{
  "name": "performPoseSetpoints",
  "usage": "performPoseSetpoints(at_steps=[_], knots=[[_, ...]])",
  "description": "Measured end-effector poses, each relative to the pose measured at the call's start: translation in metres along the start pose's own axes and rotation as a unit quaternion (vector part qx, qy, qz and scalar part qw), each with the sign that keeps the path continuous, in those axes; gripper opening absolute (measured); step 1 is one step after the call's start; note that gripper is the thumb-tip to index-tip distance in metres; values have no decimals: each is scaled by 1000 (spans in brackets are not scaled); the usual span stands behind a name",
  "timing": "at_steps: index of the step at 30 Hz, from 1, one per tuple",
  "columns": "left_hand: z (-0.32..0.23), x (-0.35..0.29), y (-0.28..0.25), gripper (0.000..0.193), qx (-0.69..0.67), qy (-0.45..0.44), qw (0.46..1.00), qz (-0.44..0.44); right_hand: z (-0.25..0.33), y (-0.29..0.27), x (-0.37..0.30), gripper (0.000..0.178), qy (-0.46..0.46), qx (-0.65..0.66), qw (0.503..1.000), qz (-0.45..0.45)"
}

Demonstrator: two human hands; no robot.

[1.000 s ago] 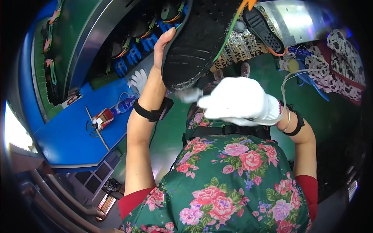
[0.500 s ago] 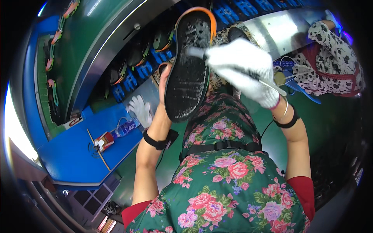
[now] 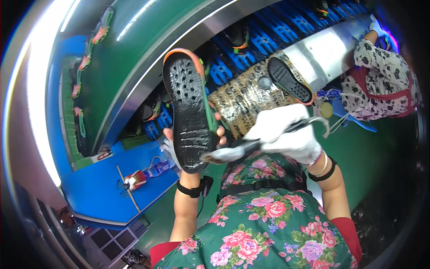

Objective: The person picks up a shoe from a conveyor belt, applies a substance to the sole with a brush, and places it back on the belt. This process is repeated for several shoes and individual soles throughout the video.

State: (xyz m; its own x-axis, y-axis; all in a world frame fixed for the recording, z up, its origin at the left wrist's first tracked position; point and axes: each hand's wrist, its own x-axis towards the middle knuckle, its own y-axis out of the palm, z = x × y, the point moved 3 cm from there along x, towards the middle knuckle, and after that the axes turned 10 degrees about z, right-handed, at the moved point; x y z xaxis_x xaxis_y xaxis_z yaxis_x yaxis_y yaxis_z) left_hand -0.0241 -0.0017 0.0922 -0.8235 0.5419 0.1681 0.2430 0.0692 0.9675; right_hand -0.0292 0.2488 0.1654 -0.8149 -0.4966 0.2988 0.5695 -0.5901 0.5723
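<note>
My bare left hand is wrapped around the edges of a black shoe sole with orange and green sidewalls. The sole's inner face is up, shiny and wet-looking, dotted with small holes at the toe end. In a white knit glove, my right hand grips a brush whose bristles touch the sole near its heel end. A curved, pale metal piece sticks out behind the same hand; what it belongs to is unclear. Beyond that hand, a second black sole lies on a tape-covered cardboard sheet.
Blue racks carrying soles run behind the cardboard, beside a curved metal edge. A blue side table at left holds a plastic bottle, a red pack and a stick. A co-worker in a patterned garment is at far right.
The sole has moved left and lower in view. My right hand has brought the brush from the sole's upper part down to its heel end. The second sole now shows fully.
</note>
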Motion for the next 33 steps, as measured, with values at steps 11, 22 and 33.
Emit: performPoseSetpoints(at_steps=[11,22,33], knots=[[-89,-39,41,107,43,48,968,242,-77,-82,-67,20,46,89,958,-269],[-284,-72,25,83,-112,474,872,-49,-122,-76,-41,24,134,6,963,-235],[-361,-86,23,139,755,314,229,-529,-145,-90,-62,22,130,31,949,-285]])
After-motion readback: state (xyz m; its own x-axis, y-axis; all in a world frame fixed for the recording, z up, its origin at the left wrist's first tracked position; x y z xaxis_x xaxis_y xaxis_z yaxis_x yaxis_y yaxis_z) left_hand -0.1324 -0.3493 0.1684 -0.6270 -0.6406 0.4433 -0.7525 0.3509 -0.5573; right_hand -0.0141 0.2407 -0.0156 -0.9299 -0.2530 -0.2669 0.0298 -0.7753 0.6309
